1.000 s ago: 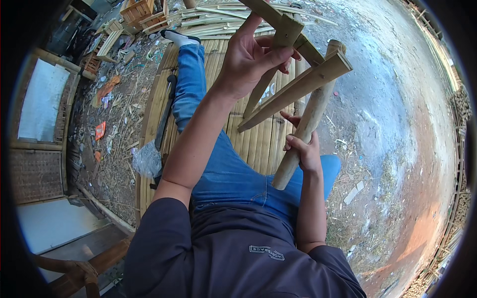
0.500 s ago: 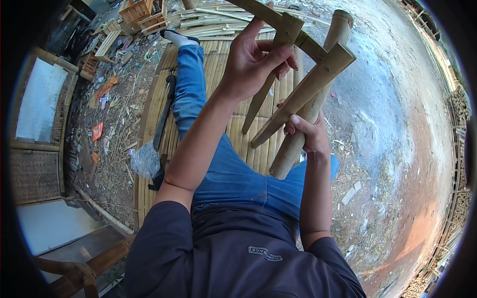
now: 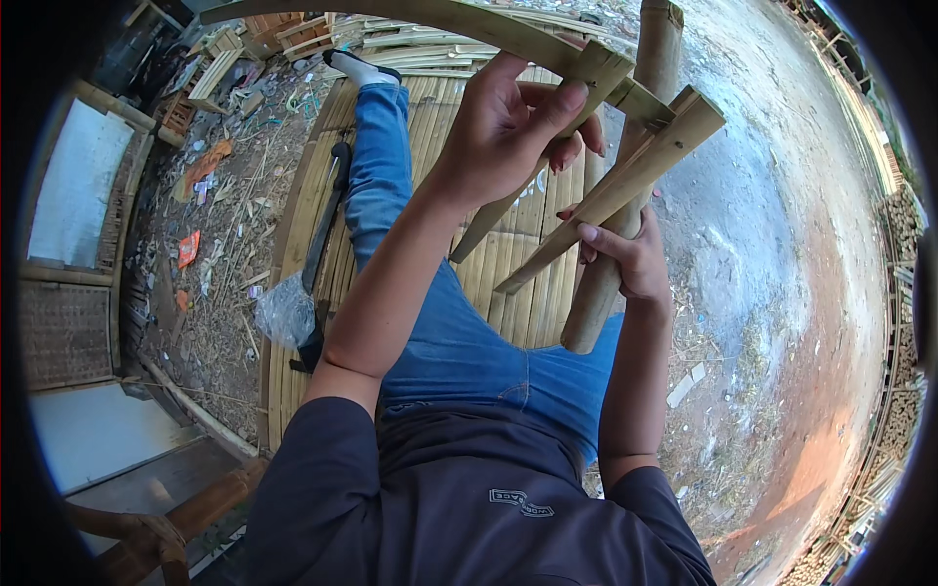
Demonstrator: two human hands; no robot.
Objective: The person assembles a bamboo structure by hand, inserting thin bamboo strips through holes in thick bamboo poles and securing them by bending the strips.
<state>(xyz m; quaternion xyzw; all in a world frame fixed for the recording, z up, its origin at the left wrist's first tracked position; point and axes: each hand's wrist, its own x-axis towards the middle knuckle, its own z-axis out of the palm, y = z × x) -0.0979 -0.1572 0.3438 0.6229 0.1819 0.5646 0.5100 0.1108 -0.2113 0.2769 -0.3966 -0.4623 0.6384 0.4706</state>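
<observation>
A long, flat bamboo strip [image 3: 420,20] runs in from the upper left and passes through two tapered bamboo slats. My left hand [image 3: 518,127] is closed on the nearer slat [image 3: 598,70] close to where the strip meets it, thumb lying on its face. The second slat [image 3: 635,176] slants down toward my lap, beside a round bamboo pole [image 3: 594,303]. Wrapped round the pole is my right hand [image 3: 633,256], its thumb pressing near the second slat. Part of the pole is hidden behind the slat and fingers.
I sit on a bamboo-slat platform [image 3: 303,230]. A machete-like blade with a dark handle [image 3: 322,220] and a clear plastic bag [image 3: 285,311] lie left of my leg. Cut bamboo strips [image 3: 420,61] are piled beyond my foot; litter covers the ground at left.
The pole and slats have shifted right and a bit nearer upright, carried by both hands. More of the long strip shows at the upper left. Both grips are kept.
</observation>
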